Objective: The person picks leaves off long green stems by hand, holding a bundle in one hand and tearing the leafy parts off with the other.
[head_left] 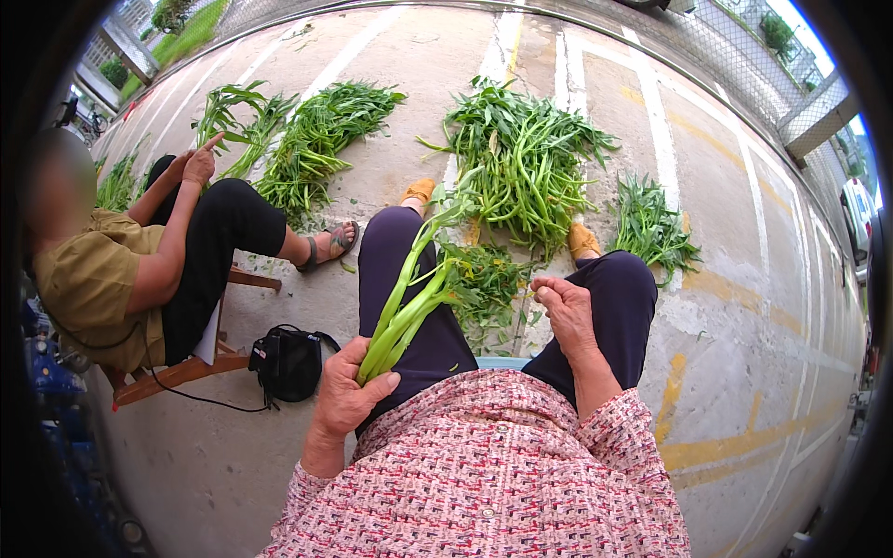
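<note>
My left hand (346,395) is wrapped round the thick pale stems of a small bunch of water spinach (407,316), which slants up over my left thigh with its leaves at the far end. Over my right thigh, my right hand (569,316) is closed in a pinch, apart from the bunch. A tiny yellowish bit seems to show at its fingertips, too small to name. Loose leaves and trimmings (488,286) lie on the ground between my legs. Just beyond my feet is a large heap of water spinach (521,163), stems toward me.
A smaller pile of greens (649,223) lies beyond my right knee. At left a person (112,279) on a wooden stool (177,377) handles stems near another long heap (321,139). A black bag (290,365) with a cord rests on the concrete by my left leg.
</note>
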Motion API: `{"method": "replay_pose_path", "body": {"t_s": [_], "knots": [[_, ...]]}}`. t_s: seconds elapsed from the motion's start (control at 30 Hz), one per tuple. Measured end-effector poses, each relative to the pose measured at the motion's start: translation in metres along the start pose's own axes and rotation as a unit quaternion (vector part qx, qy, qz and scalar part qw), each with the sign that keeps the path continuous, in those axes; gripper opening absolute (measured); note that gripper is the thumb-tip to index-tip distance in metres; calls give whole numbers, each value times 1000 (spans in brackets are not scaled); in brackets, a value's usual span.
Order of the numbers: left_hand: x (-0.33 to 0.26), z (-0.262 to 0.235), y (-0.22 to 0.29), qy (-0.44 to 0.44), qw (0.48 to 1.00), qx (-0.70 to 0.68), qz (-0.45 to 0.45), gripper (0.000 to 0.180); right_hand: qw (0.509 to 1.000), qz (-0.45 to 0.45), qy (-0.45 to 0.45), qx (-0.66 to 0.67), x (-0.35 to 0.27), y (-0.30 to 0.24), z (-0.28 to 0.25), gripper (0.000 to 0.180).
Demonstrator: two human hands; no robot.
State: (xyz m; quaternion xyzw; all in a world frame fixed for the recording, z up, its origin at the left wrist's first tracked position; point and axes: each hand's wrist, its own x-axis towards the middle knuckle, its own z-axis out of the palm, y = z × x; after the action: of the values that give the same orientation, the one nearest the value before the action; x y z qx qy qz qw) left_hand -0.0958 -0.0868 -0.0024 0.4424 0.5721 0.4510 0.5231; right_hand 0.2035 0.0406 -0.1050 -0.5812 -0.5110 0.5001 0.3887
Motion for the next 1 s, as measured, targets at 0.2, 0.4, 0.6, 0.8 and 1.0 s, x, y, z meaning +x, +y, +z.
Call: {"method": "replay_pose_path", "body": {"t_s": [0.2,0.4,0.6,0.8,1.0], "knots": [[-3,-5,2,-14,999,3,-41,25,1000,19,-7,3,-2,-2,1,19],[-3,-4,1,-21,999,7,-39,25,998,-38,-54,-9,-2,-3,9,24],[-3,-4,3,-33,999,25,-35,25,984,-130,-95,-80,5,-10,30,32],[-3,-2,6,-39,998,22,-35,26,988,-120,-71,-65,11,-15,46,32],[-3,1,7,-37,999,11,-32,25,983,-148,-64,-93,13,-20,56,27]]}}
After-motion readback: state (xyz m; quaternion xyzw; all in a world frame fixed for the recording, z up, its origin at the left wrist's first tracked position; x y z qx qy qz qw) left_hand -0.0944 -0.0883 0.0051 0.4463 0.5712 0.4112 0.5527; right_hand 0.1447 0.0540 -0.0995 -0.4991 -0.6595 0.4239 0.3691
